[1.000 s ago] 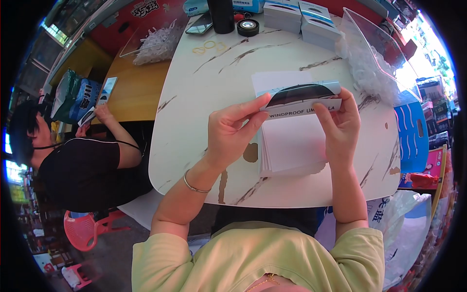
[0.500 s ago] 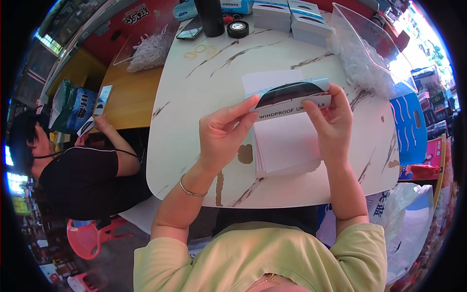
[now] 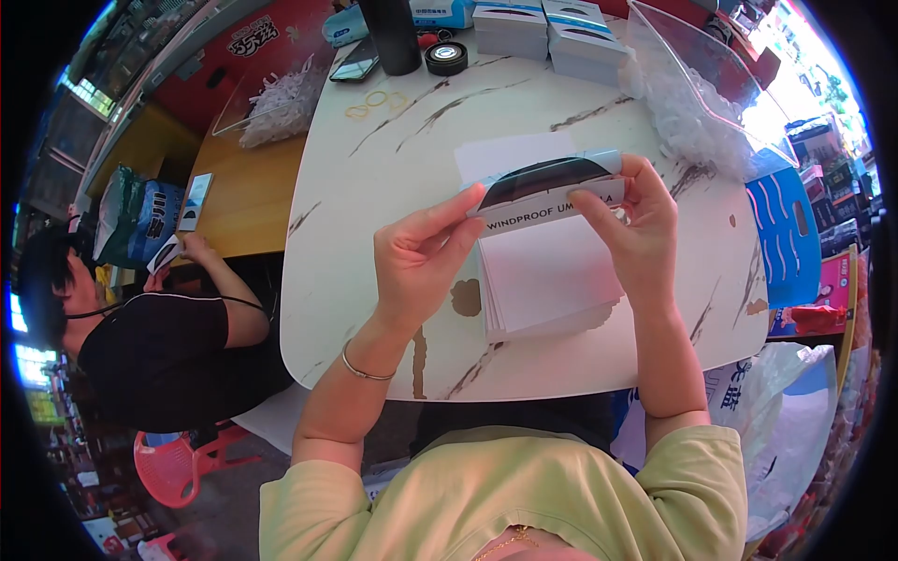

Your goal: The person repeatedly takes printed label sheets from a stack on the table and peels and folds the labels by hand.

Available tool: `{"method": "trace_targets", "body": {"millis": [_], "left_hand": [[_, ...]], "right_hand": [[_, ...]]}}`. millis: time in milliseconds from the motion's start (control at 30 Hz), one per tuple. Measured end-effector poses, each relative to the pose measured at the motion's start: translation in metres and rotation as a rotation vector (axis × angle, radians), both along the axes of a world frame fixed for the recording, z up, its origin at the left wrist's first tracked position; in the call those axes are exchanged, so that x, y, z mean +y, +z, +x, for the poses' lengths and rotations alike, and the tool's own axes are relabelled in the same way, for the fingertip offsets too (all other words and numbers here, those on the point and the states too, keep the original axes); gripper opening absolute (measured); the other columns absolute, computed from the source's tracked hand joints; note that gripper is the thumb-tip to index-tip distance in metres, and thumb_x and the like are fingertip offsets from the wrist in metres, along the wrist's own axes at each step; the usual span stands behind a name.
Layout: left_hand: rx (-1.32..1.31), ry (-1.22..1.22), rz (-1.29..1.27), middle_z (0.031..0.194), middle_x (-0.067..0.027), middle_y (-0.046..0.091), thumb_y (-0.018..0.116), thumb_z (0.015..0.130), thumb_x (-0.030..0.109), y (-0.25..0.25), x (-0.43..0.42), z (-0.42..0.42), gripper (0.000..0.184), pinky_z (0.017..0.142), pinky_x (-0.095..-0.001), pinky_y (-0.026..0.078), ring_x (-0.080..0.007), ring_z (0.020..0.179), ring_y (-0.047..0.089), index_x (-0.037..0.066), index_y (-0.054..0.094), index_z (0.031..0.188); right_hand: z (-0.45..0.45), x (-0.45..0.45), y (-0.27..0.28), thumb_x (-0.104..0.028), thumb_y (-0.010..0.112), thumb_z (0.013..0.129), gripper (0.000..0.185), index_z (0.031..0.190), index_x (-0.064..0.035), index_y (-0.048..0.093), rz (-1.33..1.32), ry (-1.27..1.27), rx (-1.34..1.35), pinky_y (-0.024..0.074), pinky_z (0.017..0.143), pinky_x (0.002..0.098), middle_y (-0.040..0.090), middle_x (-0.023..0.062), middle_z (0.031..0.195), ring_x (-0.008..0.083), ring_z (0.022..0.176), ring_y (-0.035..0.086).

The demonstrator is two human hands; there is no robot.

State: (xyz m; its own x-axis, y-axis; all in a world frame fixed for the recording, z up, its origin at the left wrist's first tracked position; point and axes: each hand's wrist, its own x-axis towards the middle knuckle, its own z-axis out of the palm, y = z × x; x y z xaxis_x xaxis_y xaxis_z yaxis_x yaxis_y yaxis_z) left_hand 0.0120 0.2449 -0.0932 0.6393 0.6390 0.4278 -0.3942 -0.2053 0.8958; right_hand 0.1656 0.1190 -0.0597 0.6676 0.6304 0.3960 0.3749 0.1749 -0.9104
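Note:
A printed card (image 3: 547,192) with a black umbrella shape, a blue edge and the words "WINDPROOF UM...LA" is held up in both hands, bent along its length. My left hand (image 3: 421,257) pinches its left end between thumb and fingers. At the other end, my right hand (image 3: 641,224) grips it, the thumb lying over part of the lettering. Just below the card sits a thick stack of white sheets (image 3: 552,285) on the table. Another white sheet (image 3: 510,152) lies flat behind the card, partly covered by it.
On the marbled table (image 3: 374,215) stand a black bottle (image 3: 391,37), a tape roll (image 3: 446,58), a phone (image 3: 355,62) and stacked printed cards (image 3: 587,51). A clear bin (image 3: 711,103) of plastic bags is at right. At left, a co-worker (image 3: 150,346) handles a card.
The whole view has shifted slightly, with table items appearing a little further left. Both hands keep their hold on the card, which looks much the same.

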Motion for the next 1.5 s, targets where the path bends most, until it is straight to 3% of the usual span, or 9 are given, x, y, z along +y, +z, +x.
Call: {"method": "trace_targets", "body": {"millis": [167, 233, 433, 967, 1500], "left_hand": [[-0.012, 0.003, -0.004, 0.087, -0.0006, 0.062, 0.059, 0.077, -0.007, -0.001, 0.001, 0.0, 0.032, 0.057, -0.0118, 0.037, 0.0, 0.069, 0.049, 0.002, 0.059, 0.108], [0.014, -0.028, -0.016, 0.099, -0.0094, 0.062, 0.057, 0.077, -0.01, -0.001, 0.002, -0.002, 0.032, 0.075, -0.0181, 0.046, -0.0072, 0.083, 0.058, -0.001, 0.058, 0.107], [-0.007, -0.036, -0.063, 0.094, -0.0055, 0.063, 0.058, 0.077, -0.009, -0.002, 0.004, 0.001, 0.032, 0.071, -0.0157, 0.045, -0.0048, 0.079, 0.056, 0.0, 0.058, 0.108], [-0.002, -0.066, -0.138, 0.095, -0.0053, 0.063, 0.058, 0.077, -0.008, -0.002, 0.01, -0.001, 0.031, 0.071, -0.0165, 0.046, -0.0037, 0.077, 0.056, 0.0, 0.059, 0.107], [-0.015, -0.093, -0.155, 0.097, -0.0068, 0.063, 0.058, 0.077, -0.009, -0.003, 0.011, 0.0, 0.031, 0.072, -0.0172, 0.047, -0.0049, 0.079, 0.057, 0.0, 0.059, 0.107]], "right_hand": [[0.0, -0.001, 0.001, -0.007, 0.07, 0.071, 0.021, 0.087, -0.0032, 0.057, -0.048, -0.015, -0.016, 0.0383, 0.06, 0.0187, 0.059, -0.0021, 0.073, 0.004, 0.065, 0.049], [0.002, -0.002, 0.001, -0.007, 0.07, 0.071, 0.021, 0.087, -0.0031, 0.057, -0.062, -0.01, -0.022, 0.0384, 0.06, 0.0187, 0.059, -0.0021, 0.073, 0.0039, 0.065, 0.049], [0.007, -0.004, 0.001, -0.007, 0.07, 0.071, 0.022, 0.088, -0.0027, 0.057, -0.067, 0.052, -0.012, 0.0389, 0.061, 0.019, 0.059, -0.0013, 0.075, 0.0043, 0.068, 0.05], [0.006, -0.005, 0.002, -0.008, 0.062, 0.078, 0.018, 0.092, -0.0002, 0.055, -0.106, 0.073, -0.022, 0.0387, 0.065, 0.021, 0.055, -0.0011, 0.075, 0.0067, 0.068, 0.046], [0.005, -0.006, 0.004, -0.009, 0.063, 0.077, 0.015, 0.088, -0.0004, 0.056, -0.139, 0.052, -0.068, 0.0374, 0.061, 0.02, 0.056, -0.002, 0.071, 0.0053, 0.065, 0.045]]}}
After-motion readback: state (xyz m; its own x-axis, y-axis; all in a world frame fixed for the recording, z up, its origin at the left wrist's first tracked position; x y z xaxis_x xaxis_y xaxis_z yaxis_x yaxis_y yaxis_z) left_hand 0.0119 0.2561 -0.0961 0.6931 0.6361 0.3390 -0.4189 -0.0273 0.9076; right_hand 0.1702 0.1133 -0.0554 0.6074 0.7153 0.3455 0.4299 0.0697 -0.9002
